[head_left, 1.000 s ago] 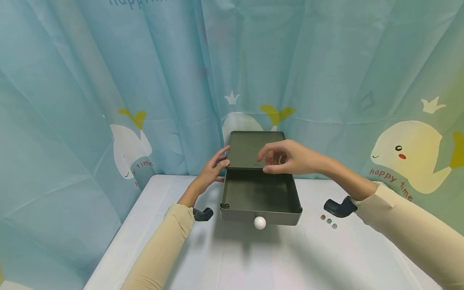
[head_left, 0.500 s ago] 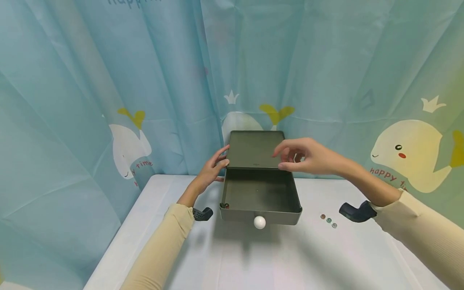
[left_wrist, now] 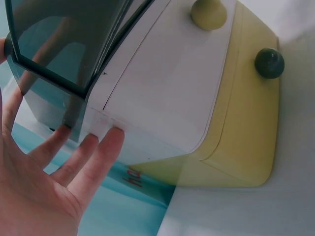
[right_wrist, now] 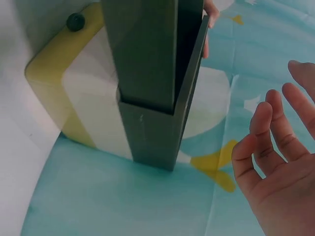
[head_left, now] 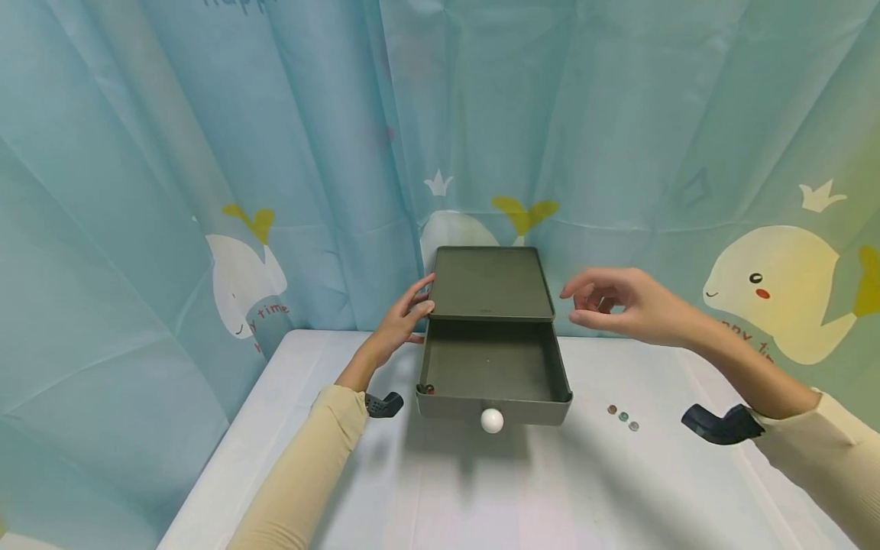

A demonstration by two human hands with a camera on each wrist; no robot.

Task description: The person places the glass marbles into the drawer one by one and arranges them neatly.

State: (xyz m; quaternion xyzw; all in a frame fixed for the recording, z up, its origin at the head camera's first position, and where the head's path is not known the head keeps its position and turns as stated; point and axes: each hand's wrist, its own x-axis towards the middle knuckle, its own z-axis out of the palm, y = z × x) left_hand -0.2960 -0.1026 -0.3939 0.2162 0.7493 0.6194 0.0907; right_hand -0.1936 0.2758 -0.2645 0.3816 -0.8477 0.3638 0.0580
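A dark green drawer [head_left: 495, 359] with a white round knob [head_left: 491, 421] is pulled out from the top of a small drawer cabinet [head_left: 491, 283]. In the drawer's front left corner lies a small dark red thing [head_left: 430, 389]. My left hand [head_left: 399, 321] rests on the cabinet's left side; in the left wrist view its fingers [left_wrist: 106, 152] are spread and press against the wall. To the cabinet's right, my right hand [head_left: 622, 305] hangs in the air with loosely bent fingers and nothing between them.
Several small round pieces, brown, green and grey [head_left: 623, 417], lie on the white table [head_left: 584, 489] right of the drawer. Lower down, the cabinet has a white drawer [left_wrist: 162, 83] and a yellow drawer [left_wrist: 246, 113] with knobs. A blue whale-print curtain [head_left: 330, 153] hangs behind.
My right hand has moved right, from above the cabinet's top to beyond its right side. The left hand, drawer and small pieces stay where they were.
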